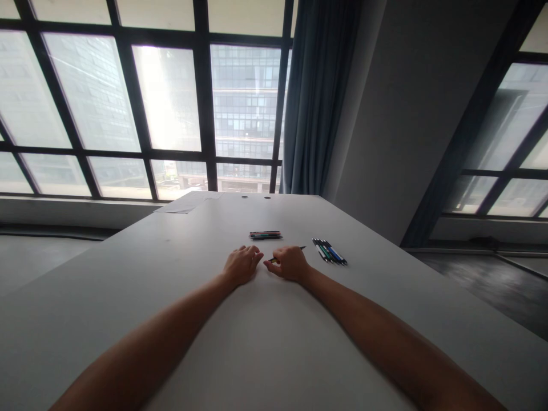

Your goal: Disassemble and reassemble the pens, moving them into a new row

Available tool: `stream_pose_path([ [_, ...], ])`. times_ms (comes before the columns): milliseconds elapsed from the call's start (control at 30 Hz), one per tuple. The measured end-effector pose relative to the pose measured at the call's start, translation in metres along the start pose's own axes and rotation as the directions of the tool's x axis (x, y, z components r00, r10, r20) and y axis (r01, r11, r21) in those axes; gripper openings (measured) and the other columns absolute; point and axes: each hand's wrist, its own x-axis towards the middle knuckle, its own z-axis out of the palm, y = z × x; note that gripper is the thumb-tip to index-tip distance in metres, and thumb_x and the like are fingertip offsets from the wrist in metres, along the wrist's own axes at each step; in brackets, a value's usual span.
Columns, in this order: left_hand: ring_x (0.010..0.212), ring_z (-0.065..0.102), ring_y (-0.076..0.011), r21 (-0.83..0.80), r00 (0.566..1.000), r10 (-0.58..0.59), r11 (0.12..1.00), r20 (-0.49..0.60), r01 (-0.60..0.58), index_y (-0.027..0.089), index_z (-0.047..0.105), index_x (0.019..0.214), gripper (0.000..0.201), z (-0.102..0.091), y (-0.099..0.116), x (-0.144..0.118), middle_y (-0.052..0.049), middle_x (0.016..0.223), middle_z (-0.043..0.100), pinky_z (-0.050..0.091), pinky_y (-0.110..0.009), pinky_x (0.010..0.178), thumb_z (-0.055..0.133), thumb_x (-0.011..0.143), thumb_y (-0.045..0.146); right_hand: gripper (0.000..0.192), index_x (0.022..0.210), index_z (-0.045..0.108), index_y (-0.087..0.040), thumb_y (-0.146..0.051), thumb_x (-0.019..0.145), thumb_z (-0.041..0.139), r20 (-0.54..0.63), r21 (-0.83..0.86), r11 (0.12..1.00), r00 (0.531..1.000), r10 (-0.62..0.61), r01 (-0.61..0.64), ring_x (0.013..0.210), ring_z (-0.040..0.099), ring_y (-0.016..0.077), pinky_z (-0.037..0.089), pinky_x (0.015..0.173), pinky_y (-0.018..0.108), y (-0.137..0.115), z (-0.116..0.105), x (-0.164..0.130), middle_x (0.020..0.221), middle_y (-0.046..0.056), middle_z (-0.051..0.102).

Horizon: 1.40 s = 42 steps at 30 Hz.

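Observation:
My right hand (291,263) is closed around a dark pen (303,248). One end of the pen pokes out beyond the knuckles, and the other shows by the thumb with a yellowish patch; the fist hides its middle. Just to the left, my left hand (242,265) rests low over the white table (205,319), fingers stretched and apart, with nothing visible in it. A small gap separates the two hands. Beyond them lies a short stack of pens (265,235), side by side and pointing left to right. Right of my right hand, several more pens (329,252) lie slanted in a row.
Papers (188,202) lie at the table's far left edge. Two dark round spots (256,197) sit near the far end. Behind are a blue-grey curtain (314,103), a large window (246,103) and a grey pillar (411,114).

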Motion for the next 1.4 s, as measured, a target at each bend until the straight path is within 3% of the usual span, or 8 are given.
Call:
stream_pose_path([
  [167,0.091,0.059,-0.0206,0.009,1.000,0.001,1.000,0.005,-0.001,0.022,0.058,0.098,0.035,-0.001,0.001,0.000,-0.006,0.095,0.067,0.044,-0.033,0.077,0.029,0.098,0.041,0.040,0.069,0.064,-0.014,-0.049,0.086,0.051,0.025,-0.011,1.000,0.999,0.021,-0.021,0.060,0.053,0.0143,0.021,0.055,0.026,-0.001,0.000,0.001,0.068,0.006,0.064],
  [367,0.089,0.059,-0.0209,0.019,0.999,0.034,0.999,0.006,-0.034,0.021,0.059,0.096,0.040,0.000,-0.001,0.000,-0.006,0.089,0.067,0.045,-0.034,0.077,0.025,0.099,0.041,0.036,0.087,0.059,-0.015,-0.031,0.099,0.030,-0.018,0.054,0.998,0.999,0.041,-0.040,0.065,0.053,0.0149,0.027,0.059,0.027,-0.001,-0.002,0.001,0.078,0.007,0.063],
  [600,0.095,0.060,-0.0204,-0.068,0.993,0.115,0.991,-0.017,-0.116,0.021,0.057,0.107,0.029,0.001,0.000,0.001,-0.006,0.097,0.068,0.045,-0.035,0.084,0.041,0.095,0.042,0.022,0.100,0.057,-0.012,-0.019,0.093,0.037,-0.004,0.131,0.987,0.995,-0.095,0.095,0.085,0.053,0.0203,0.038,0.077,0.031,0.002,0.000,0.003,0.092,0.011,0.060],
  [767,0.092,0.060,-0.0194,0.024,0.996,0.087,0.996,-0.007,-0.087,0.020,0.059,0.096,0.029,0.001,0.000,0.001,-0.006,0.091,0.067,0.044,-0.032,0.082,0.036,0.097,0.037,0.022,0.108,0.054,-0.013,-0.016,0.094,0.038,-0.071,0.201,0.964,0.984,-0.165,0.176,0.090,0.051,0.0213,0.040,0.083,0.034,0.001,0.003,0.003,0.098,0.011,0.058],
  [1033,0.085,0.060,-0.0208,0.104,0.999,-0.021,0.994,-0.026,0.024,0.019,0.056,0.091,0.026,0.002,0.001,0.001,-0.008,0.088,0.066,0.042,-0.034,0.076,0.033,0.097,0.028,0.012,0.102,0.053,-0.015,-0.019,0.095,0.043,-0.127,0.272,0.954,0.987,-0.095,0.127,0.085,0.052,0.0185,0.042,0.074,0.029,0.005,0.009,0.002,0.097,0.009,0.056],
  [1167,0.084,0.060,-0.0216,0.099,0.999,-0.034,0.994,-0.011,0.035,0.019,0.056,0.086,0.025,0.002,0.001,0.002,-0.009,0.085,0.065,0.042,-0.035,0.075,0.034,0.096,0.027,0.016,0.099,0.060,-0.017,-0.025,0.096,0.045,-0.150,0.143,0.982,0.983,-0.102,0.123,0.088,0.051,0.0201,0.037,0.076,0.031,0.007,0.006,0.004,0.095,0.008,0.059],
  [1267,0.082,0.060,-0.0208,0.066,1.000,-0.018,0.998,-0.010,0.018,0.019,0.056,0.087,0.028,0.001,0.002,0.002,-0.008,0.085,0.065,0.043,-0.035,0.075,0.033,0.097,0.031,0.023,0.099,0.063,-0.016,-0.034,0.096,0.048,-0.160,0.072,0.997,0.987,-0.001,0.013,0.085,0.053,0.0207,0.035,0.074,0.031,0.009,0.006,0.004,0.091,0.009,0.061],
  [1400,0.079,0.060,-0.0185,-0.012,0.997,0.069,0.998,-0.040,-0.070,0.019,0.056,0.091,0.028,0.002,0.000,0.002,-0.006,0.087,0.065,0.044,-0.032,0.075,0.035,0.097,0.035,0.030,0.111,0.058,-0.014,-0.038,0.095,0.050,-0.159,0.238,0.964,0.974,0.159,-0.118,0.069,0.057,0.0157,0.038,0.068,0.026,0.007,0.008,0.002,0.085,0.006,0.065],
])
